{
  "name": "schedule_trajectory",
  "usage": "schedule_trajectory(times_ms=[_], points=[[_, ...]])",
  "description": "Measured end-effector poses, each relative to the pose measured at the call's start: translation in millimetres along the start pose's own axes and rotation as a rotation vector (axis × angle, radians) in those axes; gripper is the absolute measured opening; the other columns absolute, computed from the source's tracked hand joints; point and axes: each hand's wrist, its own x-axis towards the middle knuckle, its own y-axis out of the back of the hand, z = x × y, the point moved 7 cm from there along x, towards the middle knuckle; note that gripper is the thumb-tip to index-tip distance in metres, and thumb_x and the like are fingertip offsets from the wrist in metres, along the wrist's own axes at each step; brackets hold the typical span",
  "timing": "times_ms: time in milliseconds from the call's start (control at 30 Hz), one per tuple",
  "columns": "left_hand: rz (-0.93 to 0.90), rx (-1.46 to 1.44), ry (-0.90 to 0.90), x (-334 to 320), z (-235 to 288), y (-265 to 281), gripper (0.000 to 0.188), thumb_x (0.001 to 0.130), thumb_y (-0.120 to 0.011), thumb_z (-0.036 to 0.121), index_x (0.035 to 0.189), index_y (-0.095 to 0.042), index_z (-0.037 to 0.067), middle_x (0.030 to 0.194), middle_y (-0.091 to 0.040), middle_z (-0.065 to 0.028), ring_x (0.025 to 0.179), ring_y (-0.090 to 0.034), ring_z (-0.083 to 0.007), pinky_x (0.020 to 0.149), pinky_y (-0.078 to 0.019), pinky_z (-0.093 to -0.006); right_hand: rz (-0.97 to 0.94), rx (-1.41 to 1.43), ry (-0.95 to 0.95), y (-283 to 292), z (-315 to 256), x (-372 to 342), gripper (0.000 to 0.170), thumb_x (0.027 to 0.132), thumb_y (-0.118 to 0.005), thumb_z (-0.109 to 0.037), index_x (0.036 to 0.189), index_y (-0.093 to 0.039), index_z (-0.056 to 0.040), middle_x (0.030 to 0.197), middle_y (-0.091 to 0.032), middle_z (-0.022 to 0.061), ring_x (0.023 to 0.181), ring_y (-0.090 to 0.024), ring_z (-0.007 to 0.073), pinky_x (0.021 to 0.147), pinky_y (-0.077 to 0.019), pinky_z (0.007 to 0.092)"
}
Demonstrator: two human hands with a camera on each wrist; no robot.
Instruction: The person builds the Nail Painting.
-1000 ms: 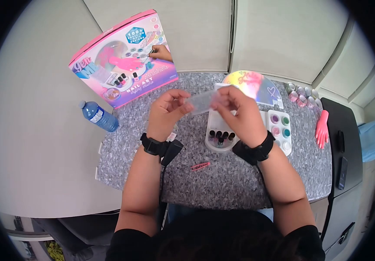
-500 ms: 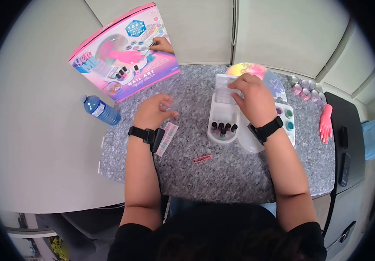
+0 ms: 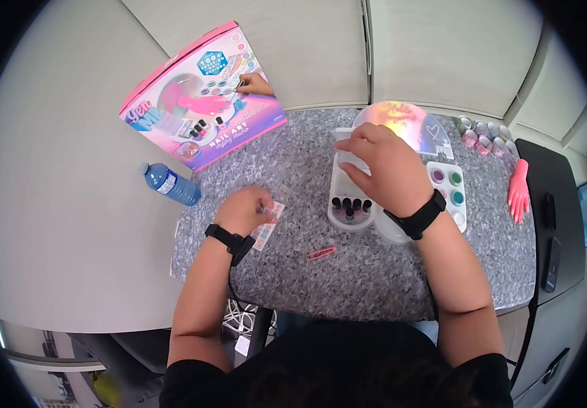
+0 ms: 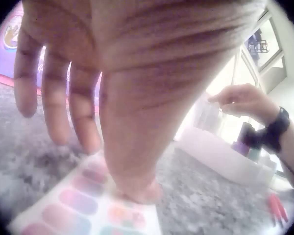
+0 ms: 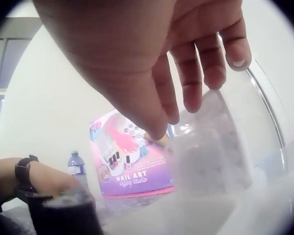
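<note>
My left hand (image 3: 241, 211) is low over a sheet of coloured nail stickers (image 3: 263, 238) on the tabletop. In the left wrist view the thumb of the left hand (image 4: 132, 98) touches the sticker sheet (image 4: 78, 200), and three fingers hang fairly straight beside it. A small strip (image 3: 285, 192) lies just past the sheet. At the upright clear lid (image 3: 348, 134) of the white tray (image 3: 332, 183), my right hand (image 3: 394, 170) has loosely bent, parted fingers. The right wrist view has the fingertips of the right hand (image 5: 186, 54) by the clear lid (image 5: 206, 147); contact cannot be told.
Small dark-capped bottles (image 3: 357, 204) stand in the tray. To its right sits a palette of coloured pots (image 3: 446, 178). A pink tool (image 3: 322, 253) lies nearer me. The box (image 3: 205, 102) and water bottle (image 3: 171, 185) are left; several jars (image 3: 487, 139) and a pink hand model (image 3: 519, 190), right.
The translucent piece between both hands earlier is out of them. My left hand has come down onto the sticker sheet, while my right has moved right, to the tray's lid.
</note>
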Motion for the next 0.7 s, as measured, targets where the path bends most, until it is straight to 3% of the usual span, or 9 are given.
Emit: schedule_trajectory(times_ms=[167, 267, 333, 467, 533, 567, 600, 667, 700], points=[[0.163, -0.046, -0.001, -2.3, 11.4, 9.2, 0.047, 0.072, -0.098, 0.017, 0.111, -0.073, 0.011, 0.111, -0.073, -0.0082, 0.104, -0.07, -0.0298, 0.089, -0.0556, -0.0438, 0.008, 0.061, 0.059, 10.0, -19.2, -0.3, 0.026, 0.091, -0.081, -0.014, 0.117, -0.079, -0.0093, 0.111, -0.07, 0.0101, 0.108, -0.069, 0.0338, 0.094, -0.0581, 0.0455], [0.063, -0.093, 0.085, 7.3, 8.3, 4.8, 0.05, 0.072, -0.098, 0.013, 0.115, -0.072, 0.01, 0.114, -0.073, -0.0096, 0.102, -0.07, -0.0315, 0.089, -0.0563, -0.0428, -0.033, 0.11, 0.07, 12.4, -22.1, 1.1, 0.026, 0.091, -0.081, -0.015, 0.117, -0.079, -0.009, 0.111, -0.071, 0.01, 0.107, -0.07, 0.0339, 0.093, -0.0583, 0.0458], [0.04, 0.021, -0.041, 14.2, 11.5, 1.6, 0.05, 0.075, -0.097, 0.012, 0.118, -0.072, 0.009, 0.112, -0.075, -0.0096, 0.092, -0.072, -0.0304, 0.085, -0.0575, -0.0433, -0.054, 0.117, 0.082, 10.5, -22.8, 0.4, 0.026, 0.09, -0.081, -0.015, 0.116, -0.079, -0.0088, 0.11, -0.071, 0.0102, 0.106, -0.07, 0.0341, 0.093, -0.0583, 0.0461], [-0.081, -0.179, 0.089, 18.2, 10.8, 2.8, 0.042, 0.078, -0.096, 0.019, 0.113, -0.074, 0.009, 0.103, -0.077, -0.0118, 0.101, -0.075, -0.0339, 0.087, -0.0574, -0.0469, -0.008, 0.126, 0.133, 13.5, -24.2, -4.0, 0.026, 0.091, -0.081, -0.016, 0.116, -0.079, -0.0091, 0.109, -0.071, 0.0098, 0.106, -0.071, 0.0342, 0.094, -0.0584, 0.0463], [-0.007, -0.328, -0.022, 18.3, 29.6, 21.0, 0.036, 0.082, -0.095, 0.02, 0.11, -0.076, 0.01, 0.097, -0.078, -0.0111, 0.089, -0.075, -0.0316, 0.079, -0.0562, -0.0444, -0.049, 0.162, 0.088, 12.3, -21.6, -2.3, 0.027, 0.091, -0.082, -0.018, 0.117, -0.079, -0.0102, 0.111, -0.074, 0.0099, 0.107, -0.07, 0.0343, 0.094, -0.0583, 0.0461], [0.065, -0.366, -0.012, 15.7, 46.5, 35.1, 0.03, 0.083, -0.095, 0.021, 0.103, -0.077, 0.008, 0.092, -0.078, -0.0091, 0.082, -0.073, -0.0246, 0.076, -0.0547, -0.0391, -0.046, 0.159, 0.085, 10.7, -19.3, -1.2, 0.027, 0.091, -0.082, -0.018, 0.117, -0.079, -0.0102, 0.111, -0.074, 0.0099, 0.107, -0.07, 0.0343, 0.094, -0.0583, 0.0461], [0.061, -0.369, -0.01, 11.8, 67.1, 41.8, 0.03, 0.083, -0.095, 0.021, 0.103, -0.077, 0.008, 0.092, -0.078, -0.0091, 0.082, -0.073, -0.0246, 0.076, -0.0547, -0.0391, -0.028, 0.186, 0.087, 7.9, -17.5, -1.8, 0.027, 0.091, -0.083, -0.019, 0.116, -0.08, -0.0106, 0.11, -0.075, 0.0098, 0.106, -0.071, 0.0344, 0.093, -0.0585, 0.0461], [0.414, -0.502, -0.164, 0.8, 107.2, 71.3, 0.025, 0.085, -0.094, 0.009, 0.099, -0.074, 0.005, 0.08, -0.068, 0.0025, 0.074, -0.06, -0.007, 0.071, -0.0498, -0.0269, -0.017, 0.215, 0.089, 4.9, -19.1, -3.6, 0.027, 0.091, -0.084, -0.021, 0.116, -0.08, -0.011, 0.11, -0.077, 0.0097, 0.104, -0.072, 0.0345, 0.092, -0.0587, 0.046], [0.481, -0.574, -0.214, -0.4, 117.1, 70.2, 0.024, 0.084, -0.095, 0.008, 0.097, -0.074, 0.007, 0.082, -0.071, 0.0031, 0.075, -0.062, -0.0064, 0.07, -0.049, -0.0259, -0.023, 0.238, 0.064, 3.7, -18.7, -2.6, 0.025, 0.091, -0.084, -0.022, 0.114, -0.08, -0.0109, 0.106, -0.077, 0.01, 0.101, -0.072, 0.0347, 0.089, -0.0588, 0.0463]])
